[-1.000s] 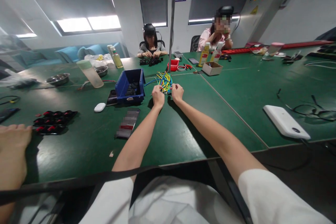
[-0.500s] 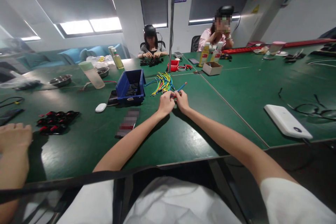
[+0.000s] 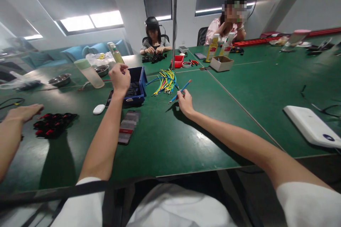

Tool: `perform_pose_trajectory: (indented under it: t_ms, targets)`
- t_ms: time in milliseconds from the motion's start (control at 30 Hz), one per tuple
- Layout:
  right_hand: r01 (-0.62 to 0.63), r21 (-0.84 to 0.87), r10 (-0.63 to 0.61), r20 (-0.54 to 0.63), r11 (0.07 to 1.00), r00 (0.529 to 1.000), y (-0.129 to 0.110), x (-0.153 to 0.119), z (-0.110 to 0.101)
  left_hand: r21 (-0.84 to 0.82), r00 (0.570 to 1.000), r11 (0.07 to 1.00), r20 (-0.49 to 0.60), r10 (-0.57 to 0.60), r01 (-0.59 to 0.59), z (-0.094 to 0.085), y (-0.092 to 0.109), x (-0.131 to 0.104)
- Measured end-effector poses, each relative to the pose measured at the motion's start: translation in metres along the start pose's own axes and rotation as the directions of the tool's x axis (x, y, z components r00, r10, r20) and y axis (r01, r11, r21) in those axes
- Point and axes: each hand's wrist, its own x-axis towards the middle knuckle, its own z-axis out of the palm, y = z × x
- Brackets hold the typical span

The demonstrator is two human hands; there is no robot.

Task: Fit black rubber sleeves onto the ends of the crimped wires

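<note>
My right hand (image 3: 185, 101) is closed on a thin blue cable (image 3: 185, 86), which slants up to the right and has a metal end at its lower left. My left hand (image 3: 120, 78) is raised at the left side of the blue bin (image 3: 144, 84), its fingers curled; anything between them is too small to make out. Dark pieces lie inside the bin. Just beyond my right hand, a bundle of yellow, green and blue wires (image 3: 167, 81) rests on the green table (image 3: 165, 138).
A phone (image 3: 128, 127), white case (image 3: 98, 109) and black-red parts (image 3: 53, 124) lie left, beside another person's hand (image 3: 25, 112). A white power bank (image 3: 311, 126) is at right. Bottles, a cardboard box (image 3: 221, 64) and two people are across the table.
My left hand has left the cable and moved left and up to the blue bin. My right hand still holds the cable. The neighbouring person's hand has shifted toward the black-red parts.
</note>
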Motion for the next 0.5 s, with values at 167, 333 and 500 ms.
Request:
perform_pose_trajectory:
  t_ms: [167,333,500]
  targets:
    - [-0.011,0.038,0.011,-0.013,0.999,1.000,0.001,0.002,0.000,0.256,0.889,0.965,0.425,-0.172,0.064,0.040,-0.049,-0.020]
    - [-0.029,0.061,0.029,0.007,0.998,1.000,0.001,0.002,0.000,0.346,0.767,0.930,0.563,-0.309,0.121,0.059,-0.069,-0.026]
    - [-0.021,0.051,0.020,0.023,0.998,1.000,-0.003,0.001,0.000,0.351,0.756,0.918,0.546,-0.361,0.185,0.065,-0.077,-0.022]
